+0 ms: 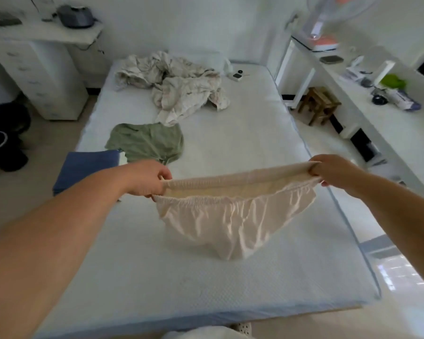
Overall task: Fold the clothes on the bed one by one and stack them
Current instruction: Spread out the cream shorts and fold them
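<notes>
Cream shorts with an elastic waistband hang stretched between my hands above the middle of the bed. My left hand grips the waistband's left end and my right hand grips its right end. The lower part of the shorts droops onto the mattress. A green garment lies loosely spread on the bed's left side. A folded blue garment sits at the left edge, partly behind my left forearm.
A crumpled pale floral blanket lies at the head of the bed, with small white devices beside it. A white drawer unit stands left; a wooden stool, a long white desk and a fan stand right.
</notes>
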Demonstrator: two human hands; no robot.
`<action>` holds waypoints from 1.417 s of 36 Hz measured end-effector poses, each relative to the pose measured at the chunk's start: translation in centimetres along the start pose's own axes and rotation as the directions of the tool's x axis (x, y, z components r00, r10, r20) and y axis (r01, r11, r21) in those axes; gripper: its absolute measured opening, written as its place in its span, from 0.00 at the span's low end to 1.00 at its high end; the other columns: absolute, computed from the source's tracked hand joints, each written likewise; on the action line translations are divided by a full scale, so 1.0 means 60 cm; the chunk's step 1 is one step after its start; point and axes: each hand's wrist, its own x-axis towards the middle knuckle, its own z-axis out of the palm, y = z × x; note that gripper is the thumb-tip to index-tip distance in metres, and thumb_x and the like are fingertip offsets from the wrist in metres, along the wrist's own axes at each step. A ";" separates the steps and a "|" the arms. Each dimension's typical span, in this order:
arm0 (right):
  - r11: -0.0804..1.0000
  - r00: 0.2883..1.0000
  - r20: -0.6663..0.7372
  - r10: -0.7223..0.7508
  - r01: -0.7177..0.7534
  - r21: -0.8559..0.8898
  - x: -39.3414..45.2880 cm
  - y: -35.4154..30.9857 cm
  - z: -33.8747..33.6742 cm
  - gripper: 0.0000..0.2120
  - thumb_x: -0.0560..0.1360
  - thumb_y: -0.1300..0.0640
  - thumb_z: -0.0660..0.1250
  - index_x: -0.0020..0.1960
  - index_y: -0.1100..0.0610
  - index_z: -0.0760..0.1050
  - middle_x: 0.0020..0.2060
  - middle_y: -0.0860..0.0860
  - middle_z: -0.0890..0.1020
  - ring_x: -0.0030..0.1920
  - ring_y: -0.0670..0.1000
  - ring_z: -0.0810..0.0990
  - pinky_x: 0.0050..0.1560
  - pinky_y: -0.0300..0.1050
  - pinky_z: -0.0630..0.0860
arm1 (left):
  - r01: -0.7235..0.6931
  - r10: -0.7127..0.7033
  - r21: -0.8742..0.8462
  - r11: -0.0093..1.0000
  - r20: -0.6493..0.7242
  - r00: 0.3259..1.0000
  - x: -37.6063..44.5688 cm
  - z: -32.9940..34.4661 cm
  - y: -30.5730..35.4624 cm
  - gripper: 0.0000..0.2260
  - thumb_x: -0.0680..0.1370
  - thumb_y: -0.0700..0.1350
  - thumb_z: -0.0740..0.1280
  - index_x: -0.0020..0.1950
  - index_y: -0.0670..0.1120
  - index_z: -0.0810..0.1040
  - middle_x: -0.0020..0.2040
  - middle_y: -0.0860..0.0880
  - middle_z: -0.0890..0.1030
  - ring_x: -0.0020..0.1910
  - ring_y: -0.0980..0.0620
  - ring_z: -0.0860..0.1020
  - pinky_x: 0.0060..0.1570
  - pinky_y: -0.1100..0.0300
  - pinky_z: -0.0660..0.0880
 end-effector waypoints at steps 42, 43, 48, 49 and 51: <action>0.894 0.960 0.207 -0.190 0.256 -0.368 0.490 0.014 0.212 0.14 0.71 0.66 0.64 0.55 0.62 0.79 0.54 0.57 0.80 0.53 0.56 0.79 0.54 0.45 0.77 | 0.489 -0.459 -0.862 0.132 0.384 0.801 0.345 0.457 0.101 0.07 0.76 0.40 0.62 0.46 0.43 0.80 0.45 0.39 0.84 0.42 0.41 0.82 0.47 0.51 0.80; 0.897 0.954 0.229 -0.192 0.265 -0.354 0.494 0.006 0.263 0.14 0.71 0.66 0.63 0.55 0.63 0.79 0.53 0.58 0.80 0.52 0.56 0.79 0.53 0.47 0.77 | 0.494 -0.496 -0.865 0.090 0.391 0.775 0.348 0.474 0.066 0.07 0.76 0.40 0.61 0.45 0.44 0.80 0.44 0.39 0.84 0.43 0.40 0.82 0.46 0.51 0.80; 0.909 0.930 0.302 -0.209 0.298 -0.290 0.503 -0.036 0.503 0.16 0.71 0.65 0.63 0.57 0.62 0.78 0.55 0.58 0.79 0.54 0.57 0.78 0.52 0.47 0.77 | 0.516 -0.614 -0.855 -0.060 0.439 0.656 0.350 0.547 -0.117 0.09 0.77 0.39 0.60 0.42 0.47 0.78 0.40 0.43 0.83 0.41 0.42 0.81 0.42 0.55 0.79; 0.912 0.925 0.315 -0.215 0.305 -0.275 0.503 -0.047 0.546 0.16 0.71 0.64 0.63 0.59 0.59 0.77 0.56 0.57 0.78 0.56 0.56 0.77 0.52 0.45 0.76 | 0.523 -0.629 -0.850 -0.064 0.441 0.640 0.348 0.558 -0.153 0.09 0.77 0.39 0.60 0.41 0.47 0.78 0.42 0.42 0.83 0.42 0.42 0.81 0.44 0.53 0.79; 0.916 0.915 0.334 -0.227 0.316 -0.245 0.501 -0.075 0.627 0.18 0.72 0.63 0.65 0.61 0.56 0.76 0.58 0.55 0.77 0.57 0.55 0.77 0.50 0.43 0.74 | 0.530 -0.658 -0.845 -0.067 0.437 0.613 0.344 0.576 -0.221 0.08 0.77 0.39 0.61 0.40 0.47 0.78 0.43 0.41 0.82 0.41 0.43 0.80 0.45 0.53 0.78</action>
